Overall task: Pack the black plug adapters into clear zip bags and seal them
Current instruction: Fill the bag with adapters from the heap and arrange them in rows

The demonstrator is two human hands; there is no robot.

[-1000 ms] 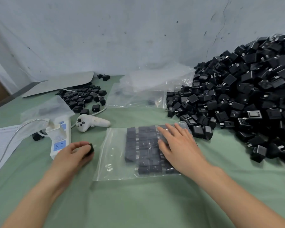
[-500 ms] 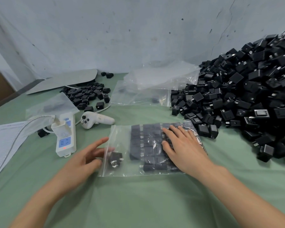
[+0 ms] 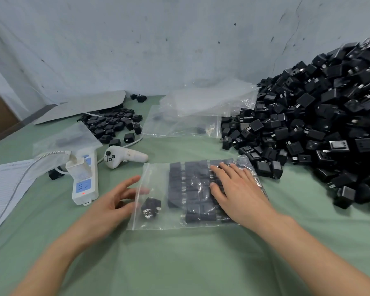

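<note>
Your right hand (image 3: 237,189) lies flat, fingers straight, pressing on the clear zip bag (image 3: 155,178) on the green table (image 3: 179,263). Rows of black adapters (image 3: 192,189) fill the bag under that hand, and one loose adapter (image 3: 151,207) sits apart near its left edge. Your left hand (image 3: 113,204) is open, fingers spread, holding nothing, its fingertips at that edge. The big adapter pile (image 3: 318,124) rises to your right, and a power strip (image 3: 86,182) lies to your left.

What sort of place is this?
Probably a small packing workshop: a big heap of black adapters on a cloth-covered table, spare zip bags, and one bag partly filled.
</note>
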